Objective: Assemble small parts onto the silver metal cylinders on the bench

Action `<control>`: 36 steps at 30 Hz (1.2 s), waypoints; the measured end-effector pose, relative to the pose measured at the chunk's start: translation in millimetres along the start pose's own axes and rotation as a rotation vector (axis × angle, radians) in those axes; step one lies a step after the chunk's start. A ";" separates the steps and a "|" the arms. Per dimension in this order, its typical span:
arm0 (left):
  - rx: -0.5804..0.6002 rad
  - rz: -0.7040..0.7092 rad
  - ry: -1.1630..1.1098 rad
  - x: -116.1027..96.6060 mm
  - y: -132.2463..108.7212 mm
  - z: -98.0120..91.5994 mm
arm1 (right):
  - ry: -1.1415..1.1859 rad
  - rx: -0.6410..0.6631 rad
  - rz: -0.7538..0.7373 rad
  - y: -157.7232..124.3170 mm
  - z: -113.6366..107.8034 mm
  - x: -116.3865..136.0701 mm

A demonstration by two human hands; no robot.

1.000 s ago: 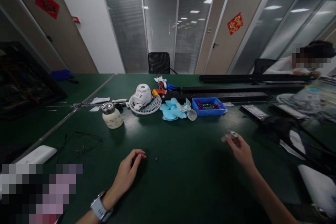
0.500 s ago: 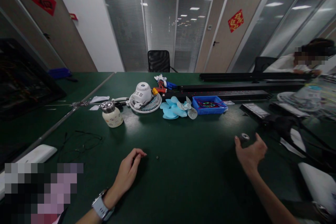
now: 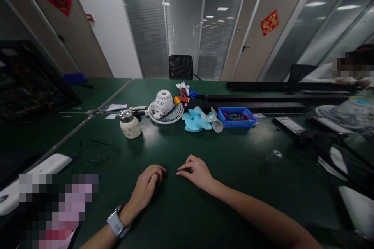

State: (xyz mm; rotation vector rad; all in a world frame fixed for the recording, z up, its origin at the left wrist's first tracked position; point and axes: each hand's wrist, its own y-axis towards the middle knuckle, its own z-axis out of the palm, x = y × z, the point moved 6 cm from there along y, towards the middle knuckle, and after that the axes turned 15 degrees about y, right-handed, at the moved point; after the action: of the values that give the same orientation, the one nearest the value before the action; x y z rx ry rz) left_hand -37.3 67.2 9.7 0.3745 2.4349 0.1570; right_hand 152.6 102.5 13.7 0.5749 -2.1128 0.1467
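Observation:
My left hand (image 3: 145, 186) rests on its side on the green table (image 3: 222, 202), fingers curled in, nothing visible in them; a watch is on that wrist. My right hand (image 3: 196, 171) lies palm down just right of it, fingers bent and drawn together with the tips on the tabletop. Whatever lies under those tips is hidden. The two hands' fingertips are a short gap apart. A small dark cylindrical part with a pale top (image 3: 274, 156) stands alone on the table far to the right, with no hand near it.
Farther back stand a cream jar with a metal lid (image 3: 129, 124), a white fan motor on its grille (image 3: 164, 108), light-blue fan blades (image 3: 196, 120) and a blue tray (image 3: 236, 117). Thin black wire (image 3: 101, 152) lies at left. Another person sits at far right.
My right hand let go of the small cylindrical part at the right and swept left across the table, ending beside my left hand. The left hand has stayed in place.

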 end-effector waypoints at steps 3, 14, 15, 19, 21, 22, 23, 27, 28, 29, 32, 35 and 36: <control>-0.009 0.001 0.003 1.0 0.4 0.0 | 0.019 -0.127 -0.046 -27.9 -41.2 -5.4; -0.009 0.011 0.035 2.0 3.7 1.4 | -0.471 -1.116 0.185 -178.4 -257.5 -111.3; -0.011 0.011 0.036 1.7 3.7 1.3 | -0.463 -1.117 0.211 -178.8 -258.8 -116.0; -0.020 0.016 0.036 0.9 3.6 0.7 | -0.500 -1.149 0.287 -175.1 -257.4 -118.6; -0.019 0.017 0.029 1.3 3.4 0.9 | -0.521 -1.162 0.305 -174.6 -257.9 -117.4; -0.018 0.016 0.026 1.7 3.2 1.1 | -0.527 -1.160 0.312 -174.8 -258.5 -117.4; -0.017 0.014 0.022 2.2 3.0 1.4 | -0.532 -1.158 0.319 -175.4 -259.3 -117.8; -0.014 0.008 0.012 3.1 2.3 2.1 | -0.530 -1.136 0.350 -177.7 -261.4 -121.3; -0.014 0.007 0.010 3.0 2.1 2.2 | -0.527 -1.131 0.358 -178.1 -261.4 -122.1; -0.015 0.008 0.008 2.9 2.0 2.1 | -0.524 -1.125 0.365 -178.2 -261.2 -123.0; -0.020 0.011 0.003 2.4 1.8 1.8 | -0.519 -1.111 0.399 -177.8 -261.0 -126.3; -0.020 0.012 0.003 2.3 2.0 1.8 | -0.503 -1.085 0.463 -175.1 -261.1 -128.5; -0.020 0.011 0.003 2.3 2.2 1.9 | -0.503 -1.070 0.477 -173.7 -260.5 -126.5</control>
State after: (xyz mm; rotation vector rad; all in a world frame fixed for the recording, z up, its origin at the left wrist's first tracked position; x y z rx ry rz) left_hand -37.3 70.0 7.4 0.3788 2.4333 0.1866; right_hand 487.9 74.5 42.4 -0.5857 -2.3656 -0.8995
